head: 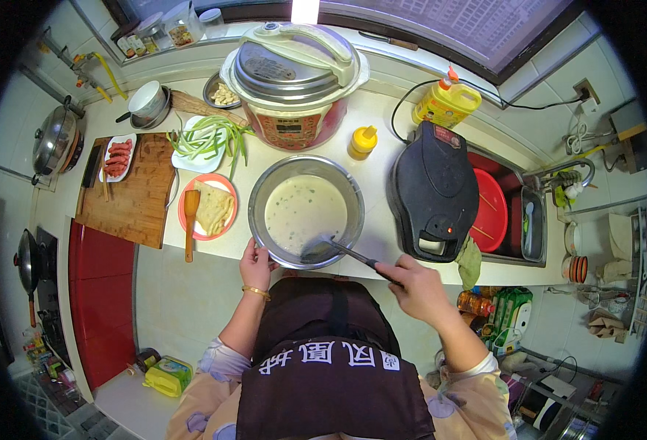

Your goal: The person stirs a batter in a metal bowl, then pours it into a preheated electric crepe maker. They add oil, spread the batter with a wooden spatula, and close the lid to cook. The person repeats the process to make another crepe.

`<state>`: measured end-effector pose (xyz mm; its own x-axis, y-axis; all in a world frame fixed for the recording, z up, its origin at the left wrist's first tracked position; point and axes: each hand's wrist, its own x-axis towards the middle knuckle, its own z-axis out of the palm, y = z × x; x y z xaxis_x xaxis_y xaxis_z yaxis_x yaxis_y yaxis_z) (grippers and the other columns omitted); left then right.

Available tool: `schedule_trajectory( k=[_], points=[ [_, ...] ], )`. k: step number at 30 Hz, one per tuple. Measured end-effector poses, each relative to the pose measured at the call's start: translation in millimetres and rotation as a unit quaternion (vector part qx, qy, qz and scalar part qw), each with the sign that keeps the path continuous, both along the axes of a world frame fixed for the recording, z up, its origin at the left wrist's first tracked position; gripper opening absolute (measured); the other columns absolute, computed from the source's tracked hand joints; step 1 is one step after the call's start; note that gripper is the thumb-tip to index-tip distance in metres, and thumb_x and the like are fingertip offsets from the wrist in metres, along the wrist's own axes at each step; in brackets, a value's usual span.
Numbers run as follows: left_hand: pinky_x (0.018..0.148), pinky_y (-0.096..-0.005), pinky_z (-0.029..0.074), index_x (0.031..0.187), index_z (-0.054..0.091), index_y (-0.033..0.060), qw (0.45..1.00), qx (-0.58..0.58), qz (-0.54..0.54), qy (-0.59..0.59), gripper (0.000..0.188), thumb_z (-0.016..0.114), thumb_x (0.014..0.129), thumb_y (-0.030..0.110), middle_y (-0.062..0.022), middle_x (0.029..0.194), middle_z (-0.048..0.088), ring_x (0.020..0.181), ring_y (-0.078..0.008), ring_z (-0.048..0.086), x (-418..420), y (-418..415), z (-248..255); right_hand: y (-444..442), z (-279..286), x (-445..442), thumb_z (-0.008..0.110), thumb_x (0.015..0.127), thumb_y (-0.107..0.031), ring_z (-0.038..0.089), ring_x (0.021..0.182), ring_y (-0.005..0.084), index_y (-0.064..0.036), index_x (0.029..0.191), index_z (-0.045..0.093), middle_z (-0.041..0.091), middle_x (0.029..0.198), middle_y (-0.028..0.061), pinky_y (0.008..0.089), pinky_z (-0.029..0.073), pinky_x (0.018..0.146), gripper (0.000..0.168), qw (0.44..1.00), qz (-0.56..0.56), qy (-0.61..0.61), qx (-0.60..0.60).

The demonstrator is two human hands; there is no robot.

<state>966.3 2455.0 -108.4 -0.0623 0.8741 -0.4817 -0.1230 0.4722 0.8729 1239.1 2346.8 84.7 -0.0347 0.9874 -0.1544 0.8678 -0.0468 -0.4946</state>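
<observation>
A stainless steel bowl (258,231) stands at the counter's front edge, holding pale batter (301,212) flecked with green bits. With its fingers at the rim's lower left, my left hand (257,264) grips the bowl. My right hand (419,286) is closed around the dark handle of a ladle (351,253); its head dips into the batter at the bowl's near right side and is partly hidden. Left of the bowl, a folded flatbread (215,208) lies on a pink-rimmed plate (234,190), with a wooden spatula (191,212) resting across the plate's edge.
Right of the bowl sits a closed black electric griddle (436,187), its indicator light lit, beside the sink (513,220). An electric pressure cooker (296,88) and a yellow squeeze bottle (362,143) stand behind. Further left are scallions (208,137) and sausages (119,157) on a cutting board (136,203).
</observation>
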Motion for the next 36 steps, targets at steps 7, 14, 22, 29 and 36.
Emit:
schedule_trajectory(
  k=[7,14,22,29,36],
  points=[
    [0.048,-0.0196,0.044,0.124,0.042,0.006,0.999,0.029,-0.023,0.04,0.039,0.048,0.086,0.012,0.0019,0.072,0.054,0.058,-0.0077,0.055,0.7,-0.3,1.5,-8.4,-49.0,-25.3,0.054,0.077,-0.013,0.056,0.066,0.0314,-0.019,0.115,0.051,0.05,0.083,0.0101,0.0405,0.046,0.058,0.038,0.999,-0.013,0.03,-0.015],
    [0.045,-0.019,0.039,0.125,0.041,0.0019,0.999,0.033,0.006,0.032,0.04,0.047,0.085,0.007,0.0033,0.066,0.048,0.051,-0.0042,0.045,4.7,-0.6,4.0,10.0,-85.2,-39.6,0.053,0.078,-0.014,0.056,0.063,0.0308,-0.017,0.117,0.048,0.05,0.081,0.0096,0.0399,0.046,0.054,0.039,0.996,-0.058,0.017,0.059],
    [0.046,-0.0186,0.039,0.126,0.04,0.002,0.997,0.023,-0.026,0.075,0.042,0.05,0.085,0.01,0.0008,0.071,0.053,0.052,-0.0053,0.046,-0.6,-1.1,7.5,30.0,-79.8,-32.7,0.058,0.075,-0.011,0.054,0.06,0.0254,-0.012,0.113,0.053,0.049,0.075,0.0081,0.0351,0.044,0.052,0.039,0.984,-0.117,0.017,0.133],
    [0.054,-0.0157,0.035,0.124,0.04,-0.0038,0.991,0.084,-0.012,0.1,0.045,0.053,0.082,0.007,0.0053,0.068,0.045,0.06,-0.001,0.04,0.2,0.2,-4.4,41.3,-102.5,-45.2,0.056,0.077,-0.014,0.056,0.064,0.0262,-0.012,0.115,0.051,0.053,0.079,0.0089,0.0353,0.045,0.053,0.039,0.986,-0.125,-0.008,0.108],
    [0.052,-0.0158,0.034,0.124,0.041,-0.003,0.991,0.064,-0.015,0.117,0.045,0.053,0.082,0.007,0.0061,0.066,0.044,0.058,-0.0011,0.039,0.8,-0.3,5.5,37.7,-112.9,-58.4,0.054,0.079,-0.018,0.056,0.08,0.0323,-0.012,0.116,0.048,0.056,0.089,0.0149,0.0397,0.047,0.066,0.038,0.979,-0.15,0.117,0.068]
  ],
)
